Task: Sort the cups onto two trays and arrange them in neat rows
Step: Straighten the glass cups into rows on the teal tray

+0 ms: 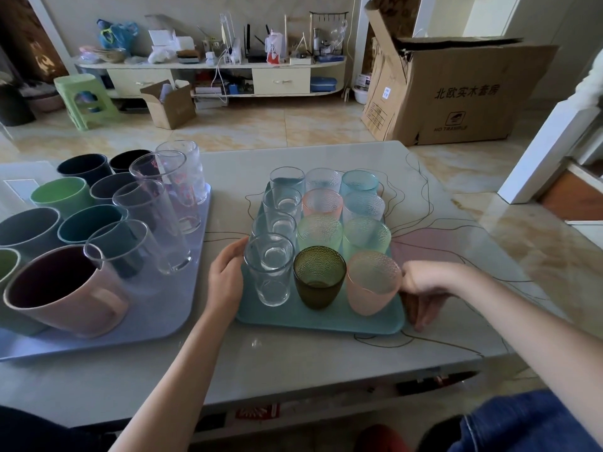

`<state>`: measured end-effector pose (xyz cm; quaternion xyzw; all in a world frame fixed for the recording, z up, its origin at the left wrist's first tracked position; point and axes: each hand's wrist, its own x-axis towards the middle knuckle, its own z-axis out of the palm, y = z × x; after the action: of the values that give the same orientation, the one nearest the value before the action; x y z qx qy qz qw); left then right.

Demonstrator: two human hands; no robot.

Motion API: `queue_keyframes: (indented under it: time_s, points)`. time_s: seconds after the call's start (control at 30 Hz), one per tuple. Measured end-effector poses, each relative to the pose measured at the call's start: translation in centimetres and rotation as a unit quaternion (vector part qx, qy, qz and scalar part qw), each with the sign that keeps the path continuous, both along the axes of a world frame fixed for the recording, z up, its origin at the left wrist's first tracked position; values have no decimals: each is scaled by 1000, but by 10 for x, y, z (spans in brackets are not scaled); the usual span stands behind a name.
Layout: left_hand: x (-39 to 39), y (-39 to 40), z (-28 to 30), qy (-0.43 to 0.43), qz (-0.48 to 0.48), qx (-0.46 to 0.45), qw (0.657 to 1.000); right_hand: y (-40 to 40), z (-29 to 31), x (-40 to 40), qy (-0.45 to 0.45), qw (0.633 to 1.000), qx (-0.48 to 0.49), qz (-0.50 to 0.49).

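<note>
A teal tray (319, 319) lies in the middle of the table with small glasses in three rows: clear ones on the left, tinted textured ones in the other two. At its front stand a clear glass (269, 270), a dark green glass (319, 278) and a pink glass (373, 283). My left hand (225, 280) grips the tray's left edge. On the tray's right front corner my right hand (424, 293) holds the edge. A lilac tray (163, 308) to the left carries several coloured mugs, a pink mug (65, 293) nearest, and tall clear glasses (153, 226).
The pale table (293, 360) has a line-drawn pattern and ends just beyond the trays. Behind it are tiled floor, a big cardboard box (456, 93), a green stool (83, 99) and a cluttered low cabinet (212, 65). My denim-clad knee (522, 425) is below the front edge.
</note>
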<state>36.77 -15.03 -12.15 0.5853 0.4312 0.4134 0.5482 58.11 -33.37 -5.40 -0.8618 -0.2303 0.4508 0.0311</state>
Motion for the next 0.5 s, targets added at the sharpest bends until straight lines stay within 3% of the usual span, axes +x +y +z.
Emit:
queue_keyframes:
  time_s: [0.33,0.5]
  points:
    - [23,-20,-5,51,3,10,999,-5,-13,22,-134,980,142,-38]
    - [50,-36,0,38,32,-8,999,-4,-17,57,-155,972,173,-48]
